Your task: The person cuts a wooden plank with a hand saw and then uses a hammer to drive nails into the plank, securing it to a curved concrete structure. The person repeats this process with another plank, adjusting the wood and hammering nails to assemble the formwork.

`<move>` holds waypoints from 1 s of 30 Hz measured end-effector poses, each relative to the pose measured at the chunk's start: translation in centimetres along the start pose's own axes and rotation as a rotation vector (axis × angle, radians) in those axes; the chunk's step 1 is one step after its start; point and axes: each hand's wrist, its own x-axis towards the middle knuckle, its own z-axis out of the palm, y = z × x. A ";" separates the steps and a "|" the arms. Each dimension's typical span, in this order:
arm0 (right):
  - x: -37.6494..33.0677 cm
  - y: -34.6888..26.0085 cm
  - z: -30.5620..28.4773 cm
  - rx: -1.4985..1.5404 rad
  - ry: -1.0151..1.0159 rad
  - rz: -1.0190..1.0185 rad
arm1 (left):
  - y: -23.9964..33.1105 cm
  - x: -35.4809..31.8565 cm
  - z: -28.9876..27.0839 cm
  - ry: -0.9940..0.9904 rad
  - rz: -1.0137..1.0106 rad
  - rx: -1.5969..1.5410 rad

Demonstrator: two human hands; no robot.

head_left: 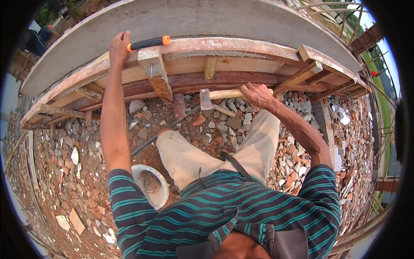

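My right hand (pixel 257 95) is wrapped round the light wooden handle of a hammer (pixel 224 93). Its blocky grey metal head (pixel 206 100) points left, below the long timber formwork (pixel 241 79). My left arm reaches forward to the formwork's upper edge. There my left hand (pixel 119 48) is closed at the end of a tool with a black handle (pixel 148 43) and orange ends. The tool's kind and working end are hidden by the hand. Just right of it, a short wooden block (pixel 152 64) with a nail in its face stands across the formwork.
A smooth grey concrete surface (pixel 215 18) runs behind the formwork. Broken brick and stone rubble (pixel 86 172) covers the ground. A white bucket (pixel 163 196) with thin wires or nails stands left of my legs. A dark rod (pixel 144 146) lies across the rubble; bamboo poles (pixel 381 142) stand at right.
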 end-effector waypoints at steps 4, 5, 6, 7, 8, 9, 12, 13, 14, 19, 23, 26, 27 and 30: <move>-1.2 -0.2 1.1 0.085 -0.026 -0.039 | -0.8 0.2 0.4 -0.053 -0.015 0.051; -1.6 -0.4 1.5 0.115 -0.072 0.009 | -0.8 0.2 0.5 -0.080 -0.009 0.096; -2.0 -0.8 1.9 0.212 0.024 0.023 | -0.7 0.2 0.7 -0.107 -0.003 0.142; -2.4 -1.4 1.9 0.310 0.092 0.068 | -0.3 0.1 0.8 -0.131 0.000 0.185; -2.5 -2.5 1.7 0.407 0.158 0.106 | -0.4 -0.1 0.7 -0.131 0.000 0.203; -2.6 -3.6 1.5 0.505 0.221 0.145 | -0.3 -0.2 0.7 -0.132 0.000 0.221; -2.6 -6.3 -0.2 0.642 0.543 0.176 | -0.1 -0.5 0.9 -0.096 0.024 0.240; -2.2 -6.9 0.0 0.670 0.677 0.148 | -0.2 -0.6 0.7 -0.077 0.043 0.254; -1.5 -6.8 1.4 0.638 0.674 0.158 | -0.3 -0.8 0.5 -0.065 0.036 0.279; -0.1 -4.2 3.4 0.486 0.035 0.432 | 0.6 -0.3 0.7 -0.172 -0.012 0.371; -0.7 -6.1 1.5 0.503 0.352 0.294 | 0.9 -1.4 0.7 -0.138 -0.021 0.346; -1.2 -6.7 -1.0 0.578 0.727 -0.024 | 0.8 -1.3 0.4 -0.161 -0.056 0.339; -1.1 -6.5 -0.7 0.596 0.725 -0.105 | 0.8 -1.3 0.4 -0.160 -0.067 0.322; -1.5 -3.6 3.5 0.456 0.518 -0.077 | 1.3 -0.8 0.8 -0.189 -0.048 0.322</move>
